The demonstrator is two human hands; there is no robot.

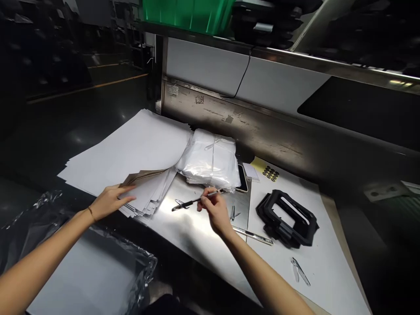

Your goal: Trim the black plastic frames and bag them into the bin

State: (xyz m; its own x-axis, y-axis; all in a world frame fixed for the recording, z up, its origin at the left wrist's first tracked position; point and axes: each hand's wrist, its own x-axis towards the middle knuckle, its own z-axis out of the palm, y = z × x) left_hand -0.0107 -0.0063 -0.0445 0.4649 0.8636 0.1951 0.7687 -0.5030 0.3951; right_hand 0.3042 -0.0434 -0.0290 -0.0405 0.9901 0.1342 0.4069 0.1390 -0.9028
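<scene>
At the near corner of a large stack of white paper sheets point(131, 144), my left hand point(110, 200) pinches the edge of the upper sheets. Their corner is lifted, and a brownish underside shows. My right hand point(214, 210) holds a dark pen point(188, 204) over the metal tabletop, tip pointing left. Just behind that hand lies a tied bundle of clear plastic bags point(211, 159). A small silver tool lies partly hidden under the pen. Nail clippers point(233, 214) and a slim utility knife point(254, 236) rest beside my right wrist.
Black plastic frames point(288, 218) are piled on white paper at the right, with another nail clipper point(300, 271) nearer. A phone point(243, 178) and a yellow sticker sheet point(267, 169) lie behind. A shelf with a green bin point(190, 15) overhangs; a plastic-wrapped stack point(88, 271) sits low left.
</scene>
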